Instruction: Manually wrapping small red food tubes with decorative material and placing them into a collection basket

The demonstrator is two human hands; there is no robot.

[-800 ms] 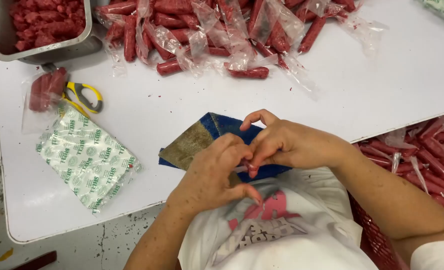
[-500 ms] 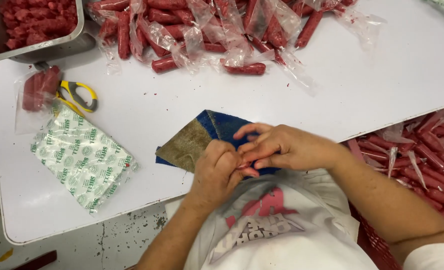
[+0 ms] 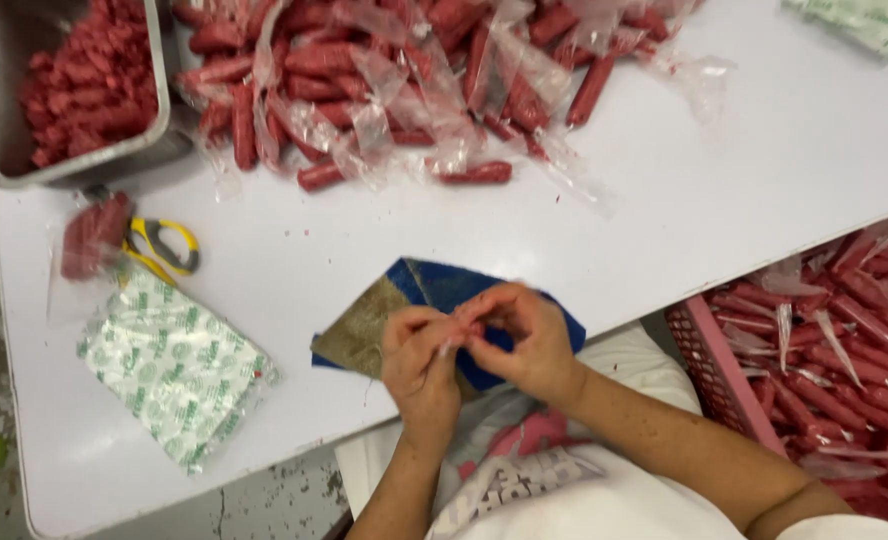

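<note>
Smooth white table [image 3: 724, 190], metal tray [image 3: 159, 95]

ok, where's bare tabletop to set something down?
Biggest bare patch: the right side of the white table, between the heap of bagged red sausages and the near edge. A smaller one lies mid-table between the yellow-handled scissors and the blue cloth. Crowded: far edge, the left corner by the metal tray, and the printed bag pack.

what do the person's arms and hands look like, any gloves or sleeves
Both hands are bare: no gloves, rings or watch show on the left hand or the right hand. The forearms are bare too. A short white sleeve shows at the right upper arm, matching the white top with a pink print.
</note>
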